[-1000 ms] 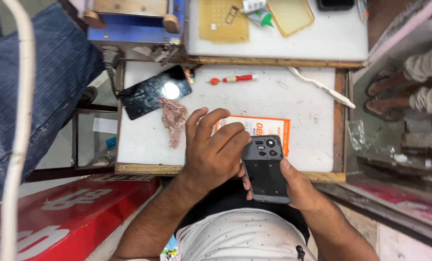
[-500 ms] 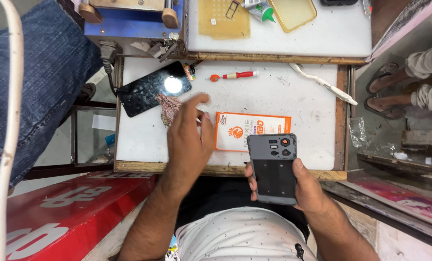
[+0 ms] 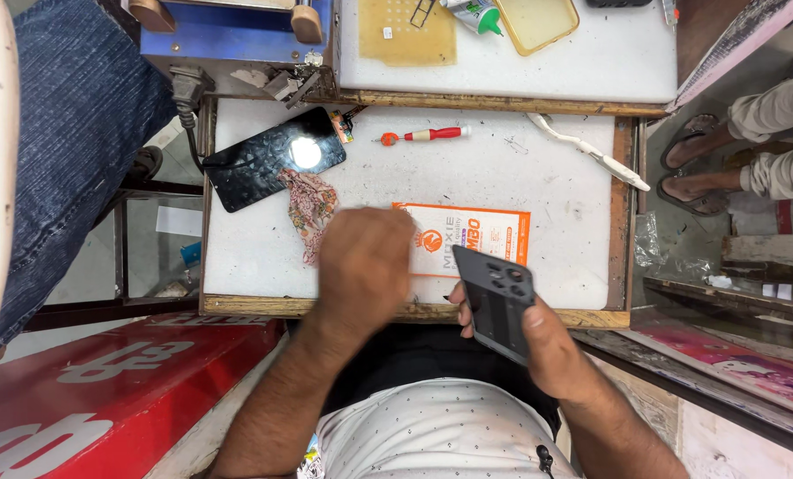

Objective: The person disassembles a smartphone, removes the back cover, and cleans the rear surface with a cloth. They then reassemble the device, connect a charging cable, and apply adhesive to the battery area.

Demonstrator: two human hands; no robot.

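The right hand (image 3: 547,341) is gripping a dark phone (image 3: 498,302) over the table (image 3: 538,173) edge, where it could slip, while the open left hand (image 3: 365,262) is reaching toward an orange packet (image 3: 480,232).

A packet (image 3: 472,238) is lying flat near the front edge of the table (image 3: 556,168). The left hand (image 3: 365,262) is hovering over the packet's left end, with a cloth (image 3: 310,208) lying just left of it. A glass panel (image 3: 268,160) is sitting behind the cloth, touching it. A screwdriver (image 3: 423,135) is lying behind the packet, well apart. The right hand (image 3: 547,341) is holding a phone (image 3: 496,300) over the table's front edge, right of the left hand.
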